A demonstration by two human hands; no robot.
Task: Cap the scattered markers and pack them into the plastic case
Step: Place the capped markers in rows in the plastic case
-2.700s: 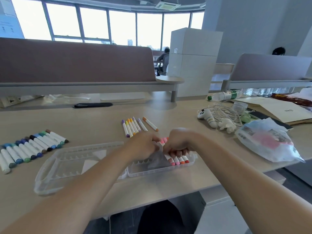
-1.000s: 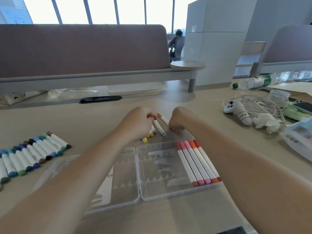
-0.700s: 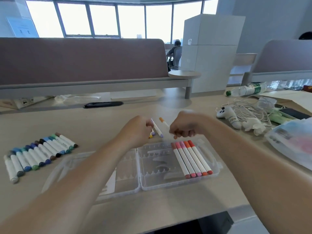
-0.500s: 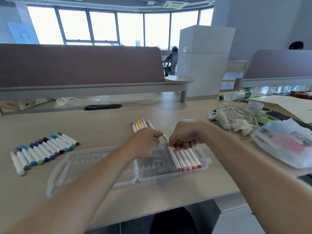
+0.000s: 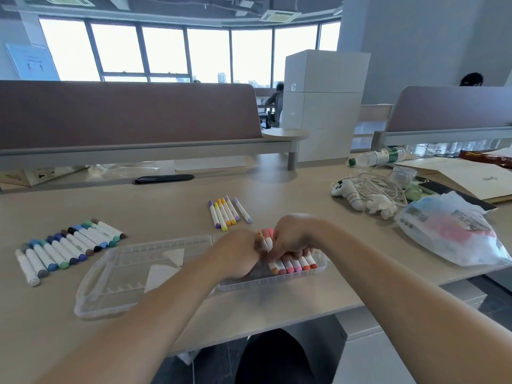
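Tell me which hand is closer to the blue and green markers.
Left. The left hand is over the plastic case, right of the blue and green markers; the right hand sits farther right, on the packed markers.

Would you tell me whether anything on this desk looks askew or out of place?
The markers in the plastic case sit side by side, and the loose blue-green group and yellow-purple group are tidy. Only the water bottle lies on its side, far right, near a tangled white cable.
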